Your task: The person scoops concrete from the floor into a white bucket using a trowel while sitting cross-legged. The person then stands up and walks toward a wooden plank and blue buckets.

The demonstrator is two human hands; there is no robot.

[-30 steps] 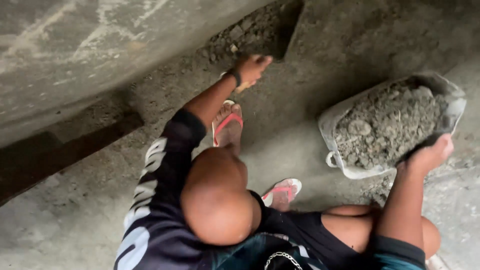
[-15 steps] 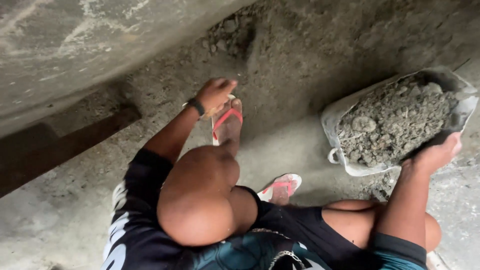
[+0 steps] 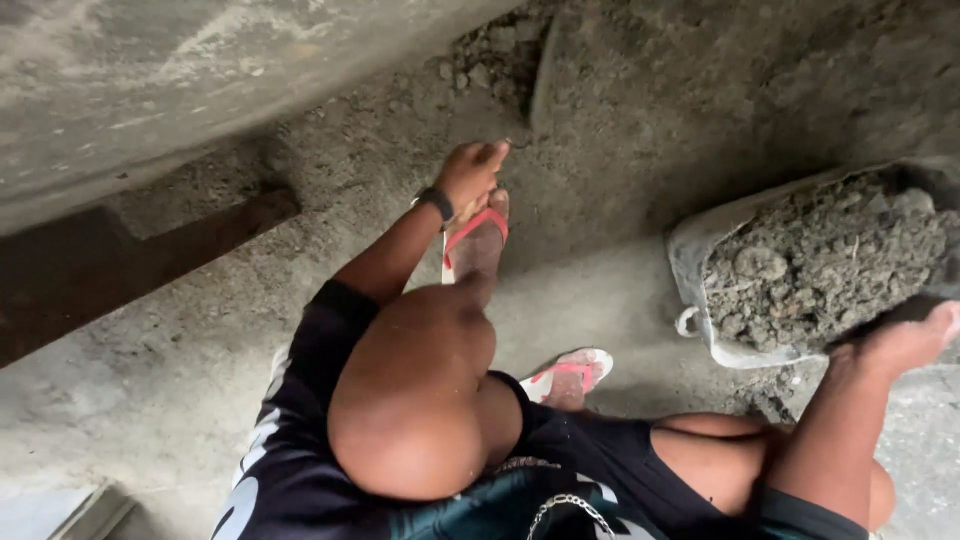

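Your left hand is back from the wall to your sandalled foot, its grip hidden, while your right hand grips the mortar bucket at three o'clock.

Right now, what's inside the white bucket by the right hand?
The white bucket is heaped to the rim with grey, lumpy mortar. The right hand rests on its near edge. Anything beneath the heap, and the bucket's bottom, is covered.
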